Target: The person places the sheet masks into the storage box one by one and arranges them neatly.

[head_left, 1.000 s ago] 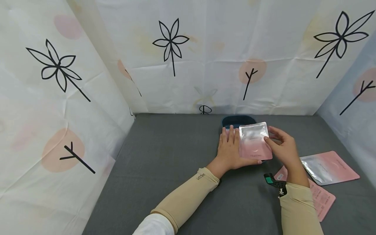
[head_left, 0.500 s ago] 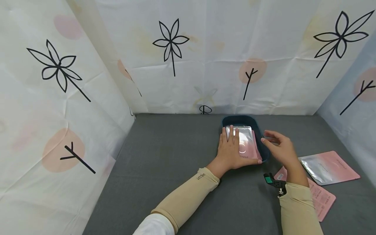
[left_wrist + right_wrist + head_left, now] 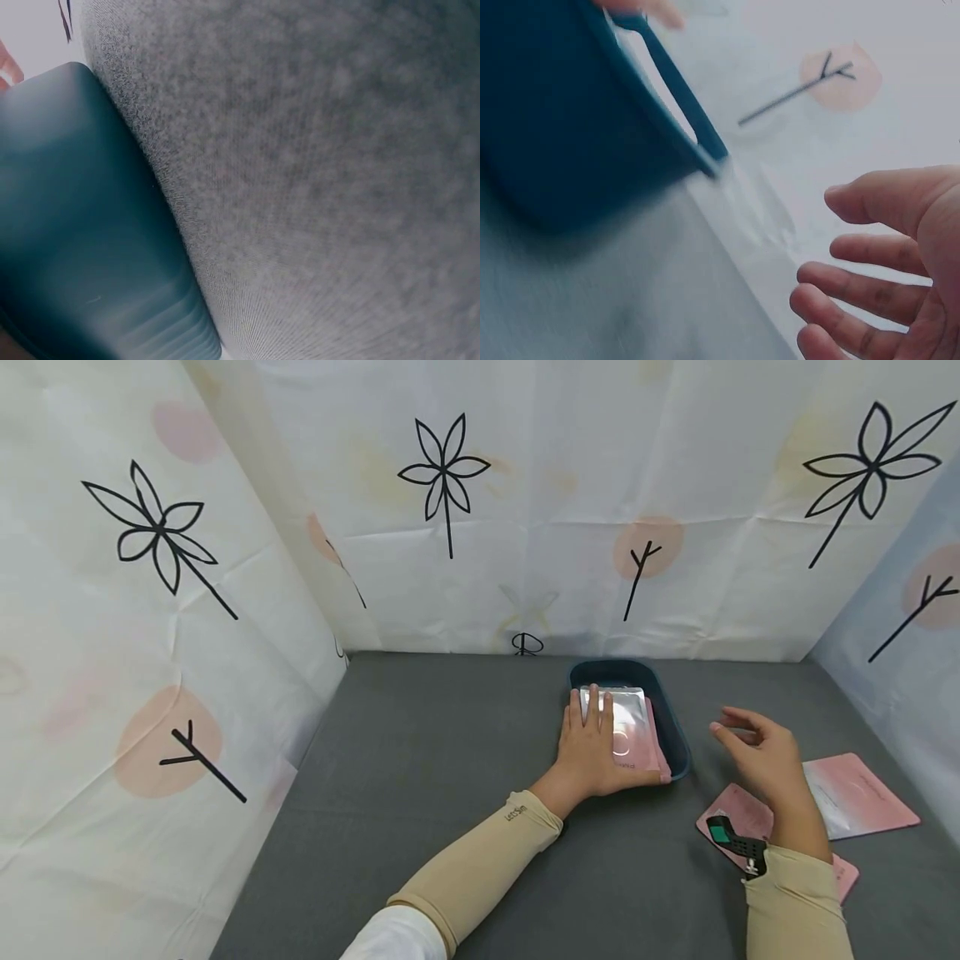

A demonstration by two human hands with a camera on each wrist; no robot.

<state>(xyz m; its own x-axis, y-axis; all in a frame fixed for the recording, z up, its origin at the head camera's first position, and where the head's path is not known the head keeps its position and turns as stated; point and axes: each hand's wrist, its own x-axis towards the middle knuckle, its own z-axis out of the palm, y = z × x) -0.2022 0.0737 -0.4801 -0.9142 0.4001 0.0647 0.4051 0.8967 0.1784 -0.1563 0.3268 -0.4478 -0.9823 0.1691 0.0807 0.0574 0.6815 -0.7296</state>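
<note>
My left hand (image 3: pixel 588 756) rests over the left side of the dark blue bin (image 3: pixel 678 739), fingers straight and spread. Its fingers overlap the silver-and-pink foil sachet (image 3: pixel 630 727) lying on top inside, and its thumb reaches along the near end. Pink edges of other sachets show under that one. My right hand (image 3: pixel 765 756) hangs to the right of the bin, fingers loosely bent, holding nothing. In the right wrist view the right hand (image 3: pixel 877 270) is apart from the bin's blue wall (image 3: pixel 555 135). The bin's outer side (image 3: pixel 90 202) fills the left of the left wrist view.
Two more flat packs lie on the grey tabletop (image 3: pixel 435 777) at right: a pink pack (image 3: pixel 738 814) partly behind the right wrist, and a silver-and-pink pack (image 3: pixel 862 793) beyond it. A printed white cloth (image 3: pixel 570 460) hangs behind and along the sides.
My right hand lets go of the foil sachet, which now lies on top in the bin, and draws back to the right. My left hand stays in place.
</note>
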